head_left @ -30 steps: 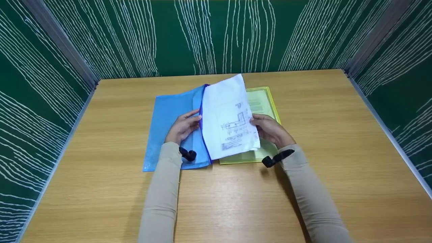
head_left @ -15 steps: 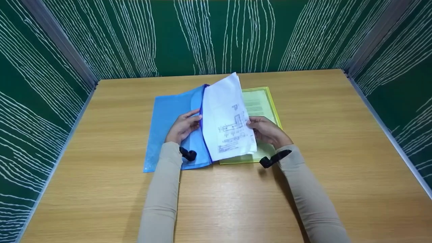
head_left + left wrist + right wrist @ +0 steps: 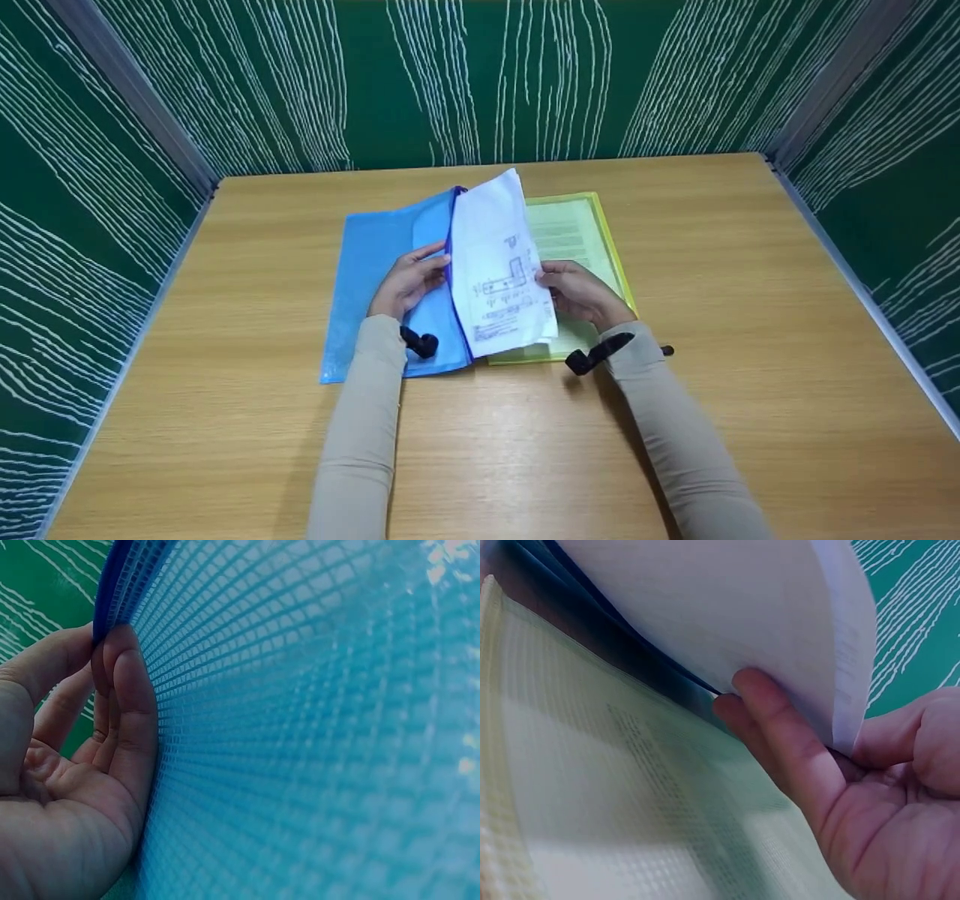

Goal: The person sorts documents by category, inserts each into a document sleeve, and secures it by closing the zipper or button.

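A blue mesh zipper pouch [image 3: 375, 247] lies left of centre on the table, its dark blue zipper edge [image 3: 111, 585] raised. My left hand [image 3: 409, 283] pinches that edge between thumb and fingers. White paper sheets [image 3: 499, 232], printed with a drawing, stick out of the pouch's mouth, their left part hidden inside it. My right hand [image 3: 583, 291] grips the sheets' right edge, thumb on top and fingers underneath, as the right wrist view shows. Beneath the sheets lies a yellow mesh pouch [image 3: 577, 765] with a printed page showing through it.
The wooden table [image 3: 480, 450] carries both pouches near its middle. Green walls [image 3: 480, 82] with white streaks stand behind it and at both sides. A black wrist strap mount [image 3: 600, 354] juts from the right sleeve over the table.
My right hand has moved left with the sheets, which now reach farther into the blue pouch. More of the yellow pouch shows. My left hand has stayed at the zipper edge.
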Available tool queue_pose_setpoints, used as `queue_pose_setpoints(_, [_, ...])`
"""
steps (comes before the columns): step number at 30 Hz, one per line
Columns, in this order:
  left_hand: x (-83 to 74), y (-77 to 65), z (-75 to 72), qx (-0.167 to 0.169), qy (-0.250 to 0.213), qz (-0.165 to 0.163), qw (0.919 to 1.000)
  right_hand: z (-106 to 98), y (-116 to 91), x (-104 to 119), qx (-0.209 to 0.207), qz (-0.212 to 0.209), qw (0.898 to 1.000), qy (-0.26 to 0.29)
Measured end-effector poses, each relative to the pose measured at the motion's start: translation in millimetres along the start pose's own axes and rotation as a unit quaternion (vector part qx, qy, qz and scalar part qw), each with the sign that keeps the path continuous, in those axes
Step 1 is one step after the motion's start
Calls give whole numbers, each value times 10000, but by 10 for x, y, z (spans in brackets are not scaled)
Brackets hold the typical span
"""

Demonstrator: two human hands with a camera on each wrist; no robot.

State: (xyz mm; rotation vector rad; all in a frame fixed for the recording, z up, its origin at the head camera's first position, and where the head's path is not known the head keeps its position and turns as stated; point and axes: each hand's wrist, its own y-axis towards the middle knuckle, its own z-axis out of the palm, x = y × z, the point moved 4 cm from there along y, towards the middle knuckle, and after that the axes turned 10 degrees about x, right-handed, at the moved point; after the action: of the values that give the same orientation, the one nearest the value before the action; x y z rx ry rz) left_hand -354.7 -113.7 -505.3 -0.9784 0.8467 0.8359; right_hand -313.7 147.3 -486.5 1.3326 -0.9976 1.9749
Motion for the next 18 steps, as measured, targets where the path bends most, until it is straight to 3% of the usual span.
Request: queue_pose_setpoints(18, [1, 14, 22, 6, -91, 50, 9999, 163, 171, -75, 47, 74, 10000, 42])
